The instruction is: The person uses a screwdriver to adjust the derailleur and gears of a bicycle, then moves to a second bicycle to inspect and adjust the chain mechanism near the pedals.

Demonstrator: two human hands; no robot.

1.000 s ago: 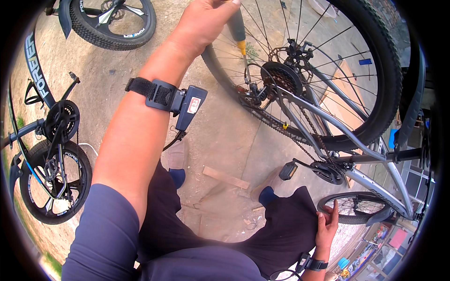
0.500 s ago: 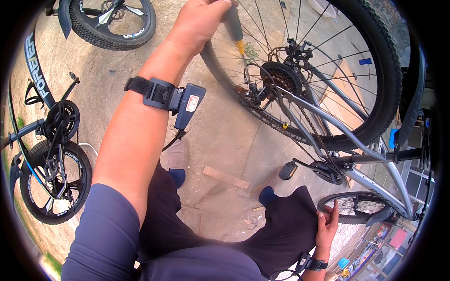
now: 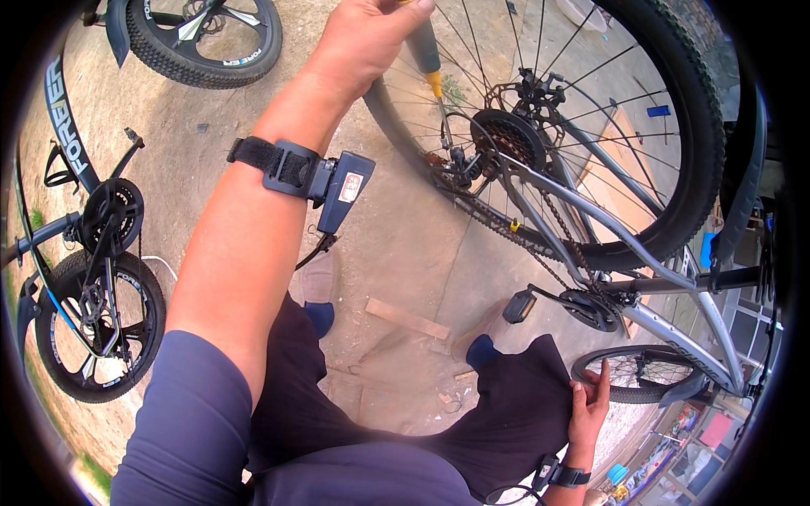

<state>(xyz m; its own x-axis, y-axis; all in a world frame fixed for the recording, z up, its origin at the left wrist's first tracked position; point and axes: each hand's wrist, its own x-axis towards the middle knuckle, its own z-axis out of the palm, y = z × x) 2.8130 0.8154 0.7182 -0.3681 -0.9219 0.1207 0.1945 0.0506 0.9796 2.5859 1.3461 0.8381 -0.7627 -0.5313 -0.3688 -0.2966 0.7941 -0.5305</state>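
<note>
At the top of the view my left hand (image 3: 367, 40) is closed round the butt of a screwdriver (image 3: 423, 52) with a dark handle and yellow collar. Its shaft points down to the rear derailleur (image 3: 460, 165) of a grey bicycle, beside the cassette (image 3: 508, 140); whether the tip sits in a screw is too small to tell. The chain (image 3: 553, 215) runs from there to the crankset (image 3: 591, 310). Down at the lower right, my right hand (image 3: 588, 411) rests by my knee, index finger stretched out, holding nothing.
The bicycle's rear wheel (image 3: 707, 152) fills the upper right, with a pedal (image 3: 519, 307) standing out toward my leg. A second bicycle (image 3: 72, 139) is on the left, with a spoked wheel (image 3: 202, 76) above it. A wooden strip (image 3: 407, 318) lies on the ground between my feet.
My left hand and the screwdriver have shifted very slightly to the right. My right hand stays where it was.
</note>
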